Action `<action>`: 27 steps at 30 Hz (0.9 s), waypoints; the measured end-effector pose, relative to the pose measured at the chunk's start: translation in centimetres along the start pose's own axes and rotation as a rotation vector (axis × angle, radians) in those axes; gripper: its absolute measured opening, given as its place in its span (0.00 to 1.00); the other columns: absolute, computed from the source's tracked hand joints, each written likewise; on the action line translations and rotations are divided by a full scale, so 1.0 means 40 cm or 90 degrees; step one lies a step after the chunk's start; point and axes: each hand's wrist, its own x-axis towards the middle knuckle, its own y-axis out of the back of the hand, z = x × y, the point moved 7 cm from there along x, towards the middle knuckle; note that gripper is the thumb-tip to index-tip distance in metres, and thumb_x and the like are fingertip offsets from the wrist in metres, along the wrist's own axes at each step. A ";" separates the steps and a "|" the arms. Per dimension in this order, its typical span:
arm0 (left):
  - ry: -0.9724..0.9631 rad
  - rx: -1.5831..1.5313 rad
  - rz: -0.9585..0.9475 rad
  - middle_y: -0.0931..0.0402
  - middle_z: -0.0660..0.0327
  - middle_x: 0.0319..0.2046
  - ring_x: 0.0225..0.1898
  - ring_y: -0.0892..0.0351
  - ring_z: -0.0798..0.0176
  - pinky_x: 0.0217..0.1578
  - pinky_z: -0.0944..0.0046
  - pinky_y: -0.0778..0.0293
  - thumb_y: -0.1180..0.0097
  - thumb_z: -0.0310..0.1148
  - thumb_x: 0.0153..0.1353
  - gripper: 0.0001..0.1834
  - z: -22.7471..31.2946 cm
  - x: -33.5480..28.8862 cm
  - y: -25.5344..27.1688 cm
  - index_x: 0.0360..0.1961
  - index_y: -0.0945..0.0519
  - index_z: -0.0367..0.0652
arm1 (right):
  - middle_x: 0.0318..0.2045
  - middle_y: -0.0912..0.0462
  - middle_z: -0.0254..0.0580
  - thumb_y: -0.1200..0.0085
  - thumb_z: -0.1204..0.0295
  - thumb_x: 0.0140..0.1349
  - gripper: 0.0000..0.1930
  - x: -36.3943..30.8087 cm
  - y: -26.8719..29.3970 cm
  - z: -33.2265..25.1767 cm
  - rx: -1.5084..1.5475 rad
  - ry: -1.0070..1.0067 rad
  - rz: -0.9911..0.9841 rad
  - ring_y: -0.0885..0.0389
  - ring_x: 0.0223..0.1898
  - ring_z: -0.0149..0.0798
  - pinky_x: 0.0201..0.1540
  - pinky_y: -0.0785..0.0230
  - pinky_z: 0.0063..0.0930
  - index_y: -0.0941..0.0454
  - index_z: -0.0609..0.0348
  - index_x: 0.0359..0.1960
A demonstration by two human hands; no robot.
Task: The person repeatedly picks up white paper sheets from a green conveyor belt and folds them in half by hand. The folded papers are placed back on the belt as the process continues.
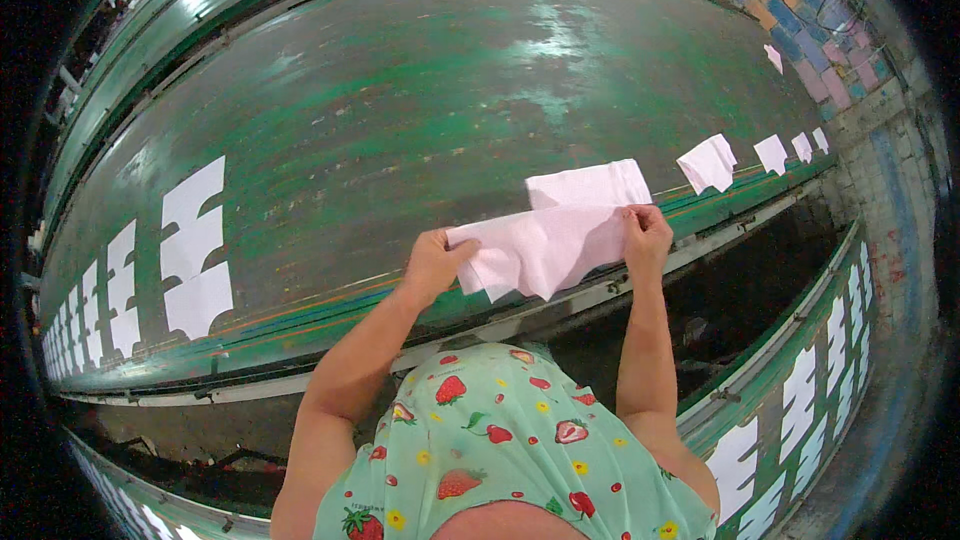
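Note:
A pale pink cut fabric piece (545, 250) hangs stretched between my two hands above the near edge of the long green table (400, 110). My left hand (437, 265) pinches its left corner, thumb on top. At the right end, my right hand (647, 237) grips the upper corner with closed fingers. The lower edge of the piece droops in uneven points toward the table rim. Just behind it a second pale pink fabric piece (590, 183) lies on the table, partly covered by the one I hold.
Along the near edge to the right lie smaller stacks or pieces of fabric (708, 164). White cut pieces (198, 250) are laid in a row at the left. A metal rail (560, 312) edges the table. Behind me stands another green table with white pieces (735, 465). Coloured bricks (800, 20) cover the far right.

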 end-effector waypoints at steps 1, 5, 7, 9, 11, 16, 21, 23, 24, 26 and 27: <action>-0.021 0.047 0.037 0.10 0.59 0.34 0.32 0.16 0.65 0.37 0.58 0.20 0.33 0.36 0.73 0.14 -0.002 0.026 -0.013 0.45 0.10 0.32 | 0.31 0.13 0.36 0.32 0.73 0.71 0.07 0.021 0.001 0.025 0.005 -0.001 -0.015 0.20 0.33 0.29 0.38 0.26 0.28 0.12 0.65 0.43; -0.065 0.350 0.156 0.12 0.41 0.37 0.39 0.13 0.37 0.44 0.44 0.19 0.36 0.44 0.72 0.18 -0.017 0.106 -0.026 0.42 0.11 0.36 | 0.32 0.10 0.43 0.33 0.71 0.71 0.07 0.084 -0.013 0.114 -0.140 -0.001 -0.085 0.14 0.33 0.39 0.41 0.22 0.35 0.12 0.63 0.41; -0.045 0.418 0.191 0.13 0.39 0.38 0.45 0.13 0.32 0.51 0.39 0.21 0.37 0.46 0.71 0.20 -0.030 0.124 -0.026 0.42 0.10 0.36 | 0.36 0.09 0.49 0.34 0.69 0.71 0.08 0.102 -0.018 0.156 -0.205 -0.004 -0.101 0.10 0.36 0.49 0.44 0.20 0.42 0.12 0.61 0.43; -0.016 0.475 0.217 0.13 0.41 0.42 0.48 0.14 0.34 0.53 0.40 0.20 0.35 0.43 0.69 0.18 -0.037 0.132 -0.018 0.48 0.11 0.38 | 0.37 0.09 0.50 0.34 0.70 0.71 0.08 0.120 -0.003 0.189 -0.253 0.012 -0.071 0.09 0.38 0.52 0.44 0.20 0.44 0.12 0.61 0.44; -0.086 0.495 0.273 0.14 0.44 0.48 0.53 0.15 0.35 0.56 0.41 0.21 0.33 0.41 0.67 0.19 -0.014 0.127 -0.025 0.54 0.13 0.41 | 0.37 0.08 0.50 0.34 0.70 0.71 0.08 0.137 0.027 0.221 -0.258 -0.007 -0.044 0.10 0.38 0.51 0.44 0.20 0.44 0.12 0.61 0.45; -0.294 0.378 0.192 0.20 0.49 0.65 0.67 0.22 0.40 0.71 0.45 0.28 0.23 0.39 0.58 0.36 0.050 0.072 -0.175 0.69 0.20 0.46 | 0.37 0.12 0.37 0.34 0.71 0.72 0.09 0.145 0.014 0.211 0.005 -0.171 -0.070 0.16 0.35 0.34 0.38 0.23 0.32 0.12 0.61 0.50; -0.366 0.271 0.015 0.24 0.48 0.71 0.73 0.24 0.49 0.74 0.50 0.28 0.19 0.44 0.60 0.48 0.147 0.027 -0.396 0.77 0.30 0.39 | 0.38 0.17 0.33 0.40 0.77 0.76 0.18 0.009 -0.204 -0.049 0.457 -0.228 -0.363 0.17 0.38 0.26 0.38 0.23 0.22 0.18 0.63 0.65; -0.174 -0.008 -0.058 0.18 0.54 0.63 0.64 0.18 0.56 0.65 0.56 0.22 0.23 0.39 0.65 0.38 0.138 0.042 -0.383 0.72 0.25 0.39 | 0.45 0.13 0.40 0.41 0.79 0.77 0.20 -0.012 -0.219 -0.174 0.458 -0.062 -0.464 0.13 0.43 0.33 0.45 0.19 0.25 0.20 0.64 0.68; -0.075 -0.172 -0.108 0.14 0.57 0.58 0.59 0.15 0.59 0.60 0.58 0.18 0.25 0.36 0.67 0.33 0.131 0.033 -0.387 0.70 0.23 0.39 | 0.46 0.12 0.42 0.40 0.78 0.76 0.20 0.000 -0.212 -0.225 0.420 0.039 -0.441 0.12 0.46 0.35 0.49 0.19 0.27 0.20 0.65 0.68; -0.183 -0.176 0.018 0.12 0.64 0.49 0.50 0.14 0.68 0.51 0.63 0.17 0.29 0.29 0.71 0.22 0.168 -0.016 -0.308 0.64 0.18 0.40 | 0.50 0.11 0.47 0.37 0.78 0.73 0.22 0.015 -0.191 -0.325 0.404 0.258 -0.398 0.11 0.51 0.38 0.55 0.19 0.33 0.20 0.65 0.67; -0.125 -0.231 0.027 0.12 0.64 0.49 0.50 0.14 0.68 0.52 0.62 0.17 0.29 0.29 0.71 0.22 0.151 -0.033 -0.269 0.63 0.17 0.40 | 0.52 0.11 0.47 0.29 0.75 0.66 0.26 0.029 -0.199 -0.336 0.371 0.221 -0.419 0.11 0.54 0.42 0.60 0.20 0.37 0.19 0.63 0.66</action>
